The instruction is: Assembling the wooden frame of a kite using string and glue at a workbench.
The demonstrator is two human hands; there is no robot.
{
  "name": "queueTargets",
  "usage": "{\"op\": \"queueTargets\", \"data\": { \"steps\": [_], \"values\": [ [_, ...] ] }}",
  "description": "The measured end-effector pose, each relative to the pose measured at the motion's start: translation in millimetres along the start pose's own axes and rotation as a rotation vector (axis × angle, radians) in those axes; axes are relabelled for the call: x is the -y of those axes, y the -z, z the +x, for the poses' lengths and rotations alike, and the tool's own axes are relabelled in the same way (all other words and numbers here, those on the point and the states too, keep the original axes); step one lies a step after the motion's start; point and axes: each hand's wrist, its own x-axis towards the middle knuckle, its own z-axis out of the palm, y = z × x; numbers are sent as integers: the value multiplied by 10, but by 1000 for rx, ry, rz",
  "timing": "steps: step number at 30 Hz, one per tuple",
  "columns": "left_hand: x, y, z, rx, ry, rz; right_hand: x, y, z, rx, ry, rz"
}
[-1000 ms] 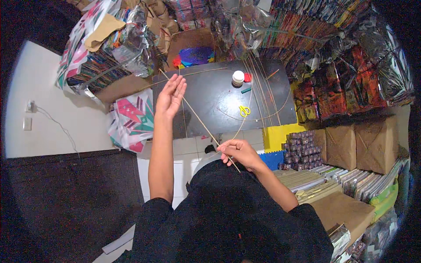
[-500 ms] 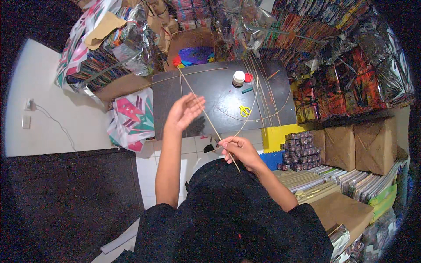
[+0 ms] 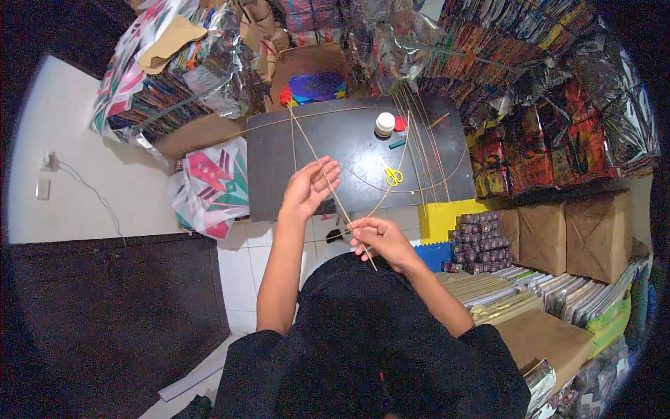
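Observation:
A long thin bamboo stick (image 3: 305, 133) slants from the far table edge down toward my lap. My right hand (image 3: 382, 241) is closed in a pinch on its near part, and the near end sticks out below the fingers. My left hand (image 3: 311, 190) is open, palm turned inward, with the stick running along its fingers; it does not grip it. Another thin curved strip (image 3: 381, 204) meets the stick near my right hand and bends up over the table. Yellow scissors (image 3: 394, 177) lie just beyond that hand.
On the dark table (image 3: 324, 136) stand a white-lidded jar (image 3: 384, 124), a green marker-like cylinder (image 3: 397, 144) and several thin sticks (image 3: 420, 153). Stacked small dark boxes (image 3: 481, 241) and brown wrapped parcels (image 3: 597, 234) sit at right. Bundled sheets surround the table's far side.
My left hand has moved slightly right and nearer along the stick. My right hand keeps its pinch, and the stick's near end has shifted a little left.

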Motion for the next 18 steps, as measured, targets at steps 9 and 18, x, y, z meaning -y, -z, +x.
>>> {"op": "queueTargets", "data": {
  "steps": [9,18],
  "values": [
    [-121,83,86,-43,44,-67,-45,33,38,59,10,-26],
    [-158,13,-98,-190,-197,148,-26,20,22,1,30,8]
  ]
}}
